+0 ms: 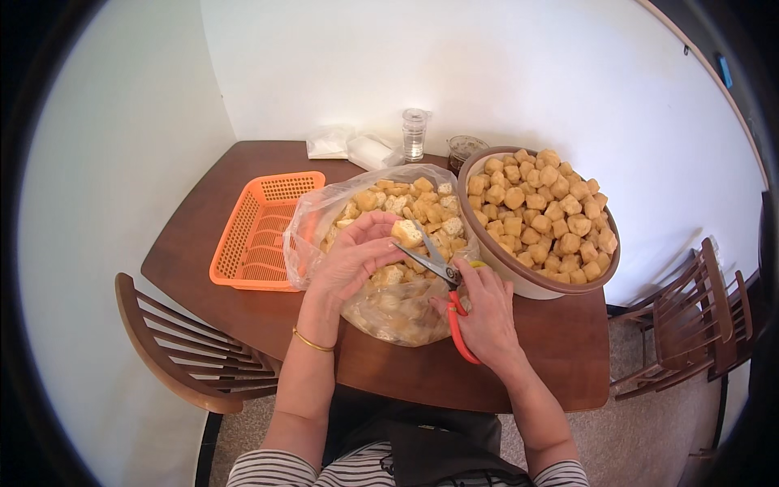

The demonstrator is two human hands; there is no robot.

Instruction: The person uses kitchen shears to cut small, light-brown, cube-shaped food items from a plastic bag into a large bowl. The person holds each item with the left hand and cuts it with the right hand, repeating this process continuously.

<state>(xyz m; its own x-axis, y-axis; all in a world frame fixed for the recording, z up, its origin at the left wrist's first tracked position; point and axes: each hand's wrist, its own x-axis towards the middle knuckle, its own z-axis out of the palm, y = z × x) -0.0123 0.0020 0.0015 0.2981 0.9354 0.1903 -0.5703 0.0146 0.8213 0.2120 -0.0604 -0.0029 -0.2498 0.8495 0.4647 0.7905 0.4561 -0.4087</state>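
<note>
Between the fingers of my left hand (359,259) is a piece of fried tofu puff (407,233), its pale porous inside showing. My right hand (487,307) grips red-handled scissors (453,322), whose blades stand apart close to that piece. Both hands are over a clear plastic bag (395,316), open at the top and full of fried tofu pieces (371,201), several with white cut faces. To the right, a large brown-rimmed tub (511,286) is heaped with golden tofu puffs (541,210) that look whole.
An orange plastic basket (243,231) lies left of the bag on the wooden table (389,377). By the wall are white packets (371,151), a clear cup (414,131) and a glass jar (465,149) with dark contents. Wooden chairs stand left (164,359) and right (694,316).
</note>
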